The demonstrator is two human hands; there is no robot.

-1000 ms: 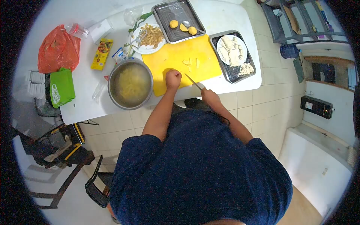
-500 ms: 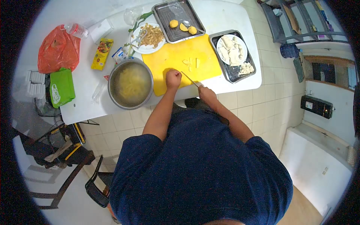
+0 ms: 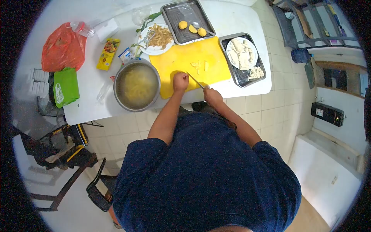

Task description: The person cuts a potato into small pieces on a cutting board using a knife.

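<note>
My left hand [image 3: 180, 81] is closed at the lower left part of the yellow cutting board [image 3: 210, 54]; whatever its fingers hold is too small to name. In my right hand [image 3: 213, 96] is a knife [image 3: 196, 80], its blade slanting up and left with the tip beside my left fingers. Small yellow pieces [image 3: 195, 65] lie on the board beyond the knife, with one longer strip [image 3: 206, 66] to their right. Left of my left hand stands a metal pot [image 3: 116, 92] holding yellow pieces in cloudy liquid.
Behind the board are a dark tray [image 3: 170, 20] with yellow round items and a spoon, and a plate of brown strips [image 3: 159, 38]. A second tray [image 3: 236, 78] with a white plate stands right. Farther left are a yellow packet [image 3: 108, 54], red bag [image 3: 63, 50] and green bag [image 3: 66, 87].
The knife and my right hand have moved left, bringing the tip to my left hand. The view has shifted slightly, so the table things appear a little farther right.
</note>
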